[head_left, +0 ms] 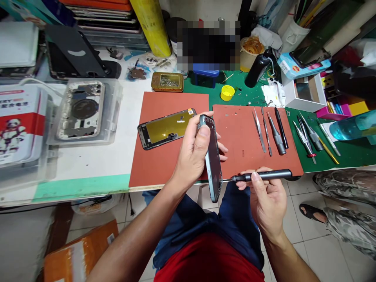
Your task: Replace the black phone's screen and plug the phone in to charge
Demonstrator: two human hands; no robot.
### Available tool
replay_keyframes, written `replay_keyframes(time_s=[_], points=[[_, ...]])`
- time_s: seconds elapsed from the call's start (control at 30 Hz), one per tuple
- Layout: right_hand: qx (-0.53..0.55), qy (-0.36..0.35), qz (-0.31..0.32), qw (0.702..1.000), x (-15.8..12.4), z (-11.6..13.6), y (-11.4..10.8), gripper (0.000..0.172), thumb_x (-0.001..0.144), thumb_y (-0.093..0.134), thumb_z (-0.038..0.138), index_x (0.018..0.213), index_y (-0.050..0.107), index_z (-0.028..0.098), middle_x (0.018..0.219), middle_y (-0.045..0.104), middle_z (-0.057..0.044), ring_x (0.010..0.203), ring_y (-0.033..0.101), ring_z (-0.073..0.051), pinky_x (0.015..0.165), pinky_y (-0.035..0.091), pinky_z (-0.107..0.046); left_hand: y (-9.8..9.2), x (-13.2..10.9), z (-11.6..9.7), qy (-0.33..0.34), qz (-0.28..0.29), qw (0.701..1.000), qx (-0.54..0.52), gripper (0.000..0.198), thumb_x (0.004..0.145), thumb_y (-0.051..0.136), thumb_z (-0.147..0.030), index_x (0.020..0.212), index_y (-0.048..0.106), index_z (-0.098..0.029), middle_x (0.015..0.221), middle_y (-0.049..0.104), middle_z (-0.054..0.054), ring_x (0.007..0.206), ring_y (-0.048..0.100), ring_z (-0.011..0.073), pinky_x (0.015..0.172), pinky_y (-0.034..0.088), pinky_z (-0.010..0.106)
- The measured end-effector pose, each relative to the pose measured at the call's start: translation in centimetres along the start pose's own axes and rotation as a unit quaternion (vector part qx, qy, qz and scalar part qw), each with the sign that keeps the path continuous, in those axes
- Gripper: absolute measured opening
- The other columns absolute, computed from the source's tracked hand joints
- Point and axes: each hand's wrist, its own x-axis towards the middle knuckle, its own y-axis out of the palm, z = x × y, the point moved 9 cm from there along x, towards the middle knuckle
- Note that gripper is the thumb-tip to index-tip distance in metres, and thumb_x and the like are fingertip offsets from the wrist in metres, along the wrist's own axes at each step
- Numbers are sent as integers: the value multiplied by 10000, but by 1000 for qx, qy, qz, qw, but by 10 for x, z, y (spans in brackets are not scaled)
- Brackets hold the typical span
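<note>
A left hand (194,147) clamps a phone (214,160) at the front edge of the surface (96,164); the right hand's (268,194) grip encloses a dark driver (272,174). A gold-backed panel (163,127) lies nearby.

Bright, fairly even light, seemingly from overhead, washed over the white tabletop (88,162), leaving it pale, while the space beneath looked dimmer. A small glint sat on the gold-backed panel (166,128), and a soft sheen ran along the barrel of the black screwdriver (273,174). The left forearm (135,221) fell into shade toward the elbow. Both hands and the phone (214,160) came out reasonably crisp. The wide lens stretched things near the borders: the yellow cylinder (151,27) leaned, and the blue bottle (354,125) at the right looked drawn out. Coarse pixelation masked a block at top centre.
</note>
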Motion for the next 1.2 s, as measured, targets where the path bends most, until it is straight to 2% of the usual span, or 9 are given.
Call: replay_keyframes(time_s=[0.9,1.2], points=[[1,-3,2,1000,-2,1,-1,163,999,783,322,1083,678,232,995,815,-33,717,791,-162,773,671,-330,0,0,0,6,2,1000,5,572,967,614,-745,1381,542,-356,1015,609,-9,768,754,188,632,705,380],[8,-1,-3,1000,-2,1,1,152,1006,775,316,1088,678,232,1008,824,-40,728,796,-169,776,671,-336,1,0,-1,2,1,1000,21,587,968,585,-763,1387,519,-357,1017,610,-1,771,749,181,643,696,341]])
